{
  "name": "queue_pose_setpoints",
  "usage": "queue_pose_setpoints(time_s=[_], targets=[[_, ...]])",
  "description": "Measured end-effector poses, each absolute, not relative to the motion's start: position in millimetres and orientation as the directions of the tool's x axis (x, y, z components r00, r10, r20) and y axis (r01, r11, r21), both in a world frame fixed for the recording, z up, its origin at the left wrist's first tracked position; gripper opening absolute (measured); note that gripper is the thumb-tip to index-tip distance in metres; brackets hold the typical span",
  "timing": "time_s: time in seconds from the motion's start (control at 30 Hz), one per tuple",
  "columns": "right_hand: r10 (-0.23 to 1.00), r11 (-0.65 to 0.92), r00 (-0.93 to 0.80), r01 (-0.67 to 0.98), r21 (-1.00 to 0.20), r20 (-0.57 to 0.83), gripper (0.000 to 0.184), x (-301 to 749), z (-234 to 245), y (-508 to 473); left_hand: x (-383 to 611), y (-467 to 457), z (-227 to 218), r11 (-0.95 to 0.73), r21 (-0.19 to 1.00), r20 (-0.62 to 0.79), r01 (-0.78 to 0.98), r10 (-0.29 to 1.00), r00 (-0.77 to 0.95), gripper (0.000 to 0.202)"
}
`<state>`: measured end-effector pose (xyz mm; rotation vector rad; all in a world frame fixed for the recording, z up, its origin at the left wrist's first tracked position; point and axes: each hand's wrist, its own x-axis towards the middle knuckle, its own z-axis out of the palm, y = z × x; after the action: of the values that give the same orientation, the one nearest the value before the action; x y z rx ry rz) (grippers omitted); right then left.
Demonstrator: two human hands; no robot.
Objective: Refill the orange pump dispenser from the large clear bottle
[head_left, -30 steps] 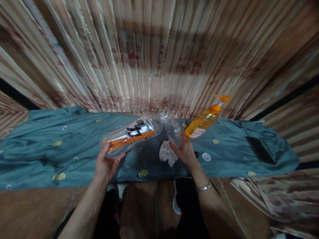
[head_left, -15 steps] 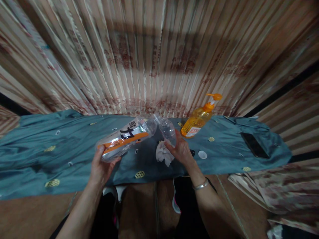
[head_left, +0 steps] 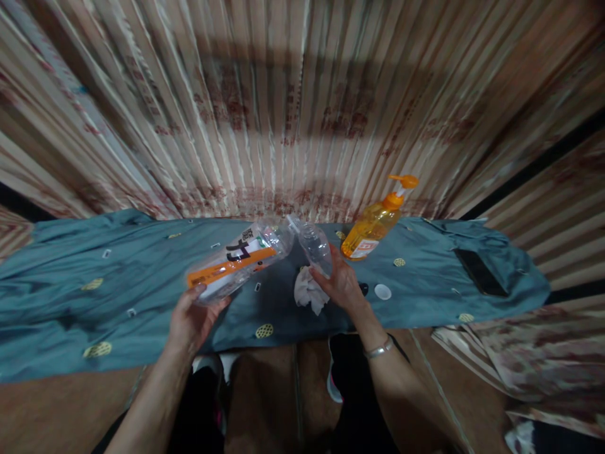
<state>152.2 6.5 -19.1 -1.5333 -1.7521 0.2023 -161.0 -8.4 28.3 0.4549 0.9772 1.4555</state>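
My left hand (head_left: 191,318) grips the base of a large clear plastic bottle (head_left: 236,265) with an orange and white label, tipped so its mouth points right. My right hand (head_left: 341,285) is closed round a small clear bottle (head_left: 316,246), held tilted with its mouth up against the mouth of the large one. Both bottles hang just above a teal cloth (head_left: 142,284) that covers the table. A crumpled white rag (head_left: 308,291) lies on the cloth below the small bottle, beside my right hand.
An orange pump bottle (head_left: 375,224) stands behind my right hand. A white cap (head_left: 382,291) and a small dark cap (head_left: 363,289) lie on the cloth near it. A black phone (head_left: 479,272) rests at the right end. Striped curtains (head_left: 302,113) hang behind.
Both hands and the two bottles keep the same hold, mouths together. The view has drifted slightly, shifting everything a little left and up.
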Motion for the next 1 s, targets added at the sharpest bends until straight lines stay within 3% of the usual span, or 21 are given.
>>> queue_pose_setpoints(time_s=[0.67, 1.0], targets=[[0.872, 0.278, 0.055, 0.763, -0.584, 0.487, 0.07, 154.4, -16.5, 7.4, -133.5, -12.6, 15.6, 0.232, 0.765, -0.293, -0.601, 0.956, -0.004, 0.068], [0.889, 0.27, 0.034, 0.767, -0.583, 0.457, 0.066, 154.3, -11.2, 5.6, -137.9, -10.8, 9.2, 0.2, 0.746, -0.267, -0.635, 0.964, -0.01, 0.054]])
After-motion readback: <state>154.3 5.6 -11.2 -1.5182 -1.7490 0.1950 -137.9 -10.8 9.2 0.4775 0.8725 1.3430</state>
